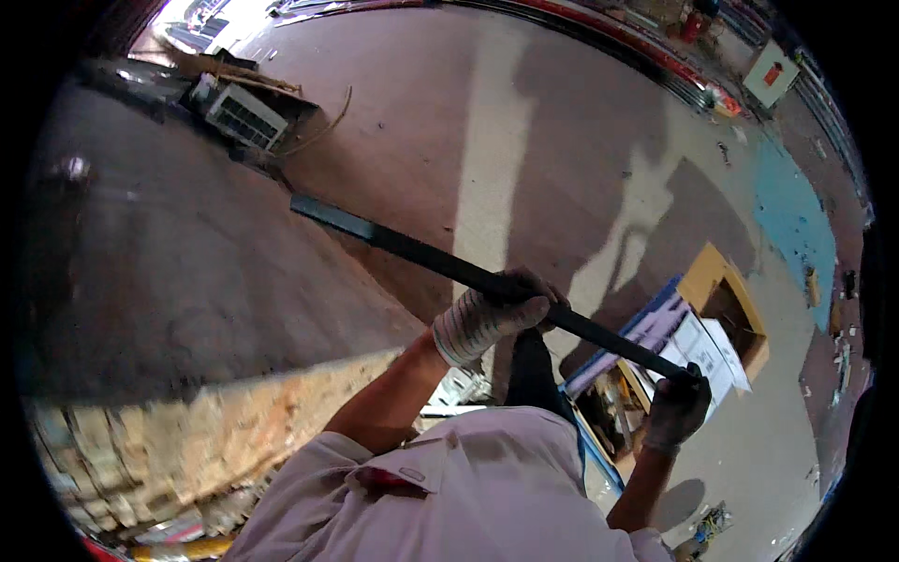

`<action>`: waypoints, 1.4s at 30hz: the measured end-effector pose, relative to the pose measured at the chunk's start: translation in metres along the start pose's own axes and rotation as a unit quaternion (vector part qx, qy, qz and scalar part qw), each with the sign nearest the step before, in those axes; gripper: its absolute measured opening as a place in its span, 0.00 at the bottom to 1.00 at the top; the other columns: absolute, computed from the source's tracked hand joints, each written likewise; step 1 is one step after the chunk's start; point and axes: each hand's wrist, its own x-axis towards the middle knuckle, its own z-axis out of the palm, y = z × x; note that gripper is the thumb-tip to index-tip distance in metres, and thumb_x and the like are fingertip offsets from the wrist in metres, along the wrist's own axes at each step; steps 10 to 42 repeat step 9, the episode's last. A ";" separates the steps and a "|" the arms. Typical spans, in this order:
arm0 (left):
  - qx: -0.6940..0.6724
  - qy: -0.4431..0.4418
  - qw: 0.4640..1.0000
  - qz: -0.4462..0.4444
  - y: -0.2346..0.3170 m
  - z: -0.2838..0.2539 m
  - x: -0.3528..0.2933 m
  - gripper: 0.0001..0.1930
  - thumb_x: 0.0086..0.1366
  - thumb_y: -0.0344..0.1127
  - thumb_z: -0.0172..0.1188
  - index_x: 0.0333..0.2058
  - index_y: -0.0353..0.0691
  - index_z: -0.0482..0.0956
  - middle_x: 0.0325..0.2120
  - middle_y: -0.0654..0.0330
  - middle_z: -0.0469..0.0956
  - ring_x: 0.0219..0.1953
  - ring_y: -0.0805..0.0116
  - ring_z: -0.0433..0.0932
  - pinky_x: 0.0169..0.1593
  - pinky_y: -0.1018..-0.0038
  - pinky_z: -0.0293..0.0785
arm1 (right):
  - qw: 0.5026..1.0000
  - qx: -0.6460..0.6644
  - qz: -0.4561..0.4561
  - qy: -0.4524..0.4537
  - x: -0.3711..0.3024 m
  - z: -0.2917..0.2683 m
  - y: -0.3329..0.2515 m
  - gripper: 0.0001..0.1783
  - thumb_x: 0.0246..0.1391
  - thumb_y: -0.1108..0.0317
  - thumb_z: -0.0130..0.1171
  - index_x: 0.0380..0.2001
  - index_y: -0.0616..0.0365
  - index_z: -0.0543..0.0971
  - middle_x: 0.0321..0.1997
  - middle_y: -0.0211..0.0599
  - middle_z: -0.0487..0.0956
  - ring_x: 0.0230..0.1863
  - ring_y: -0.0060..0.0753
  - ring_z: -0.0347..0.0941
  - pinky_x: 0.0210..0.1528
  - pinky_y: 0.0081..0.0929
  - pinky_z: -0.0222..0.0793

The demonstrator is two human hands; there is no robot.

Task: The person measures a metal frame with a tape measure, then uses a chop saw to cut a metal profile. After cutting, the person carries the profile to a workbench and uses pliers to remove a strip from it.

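Observation:
A long, straight, dark metal bar (pixel 421 251) slants across in front of me, its far end up at the left over the dark tabletop's edge. My left hand (pixel 492 318), in a striped work glove, is closed around the middle of the bar. At the bar's near right end, my right hand (pixel 676 412) in a dark glove is wrapped round it. Both hands hold the bar above the floor, in front of my body. Whether the bar's far end touches anything, I cannot tell.
A dark tabletop (pixel 187 290) fills the left, with stacked wooden pieces (pixel 234 426) below it. A vented metal box (pixel 245 117) stands beyond. An open cardboard box (pixel 740 300) and a blue-edged crate (pixel 599 426) with papers are at my right. Long bars (pixel 599 42) line the far side.

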 end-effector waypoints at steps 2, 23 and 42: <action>0.047 0.025 0.998 -0.023 0.022 -0.033 0.042 0.07 0.70 0.35 0.61 0.43 0.39 0.78 0.42 0.59 0.81 0.46 0.71 0.77 0.53 0.70 0.74 | 0.992 0.073 0.107 -0.010 0.043 0.052 0.016 0.17 0.67 0.58 0.55 0.45 0.63 0.81 0.37 0.35 0.84 0.36 0.30 0.80 0.35 0.32 0.75; 0.046 0.115 0.992 0.039 0.121 -0.108 0.168 0.10 0.69 0.37 0.63 0.44 0.38 0.80 0.40 0.59 0.82 0.44 0.69 0.79 0.54 0.69 0.74 | 0.972 0.058 0.197 -0.113 0.215 0.219 0.042 0.12 0.66 0.57 0.57 0.39 0.52 0.84 0.35 0.31 0.85 0.31 0.31 0.80 0.31 0.32 0.75; 0.046 0.115 0.992 0.039 0.121 -0.108 0.168 0.10 0.69 0.37 0.63 0.44 0.38 0.80 0.40 0.59 0.82 0.44 0.69 0.79 0.54 0.69 0.74 | 0.972 0.058 0.197 -0.113 0.215 0.219 0.042 0.12 0.66 0.57 0.57 0.39 0.52 0.84 0.35 0.31 0.85 0.31 0.31 0.80 0.31 0.32 0.75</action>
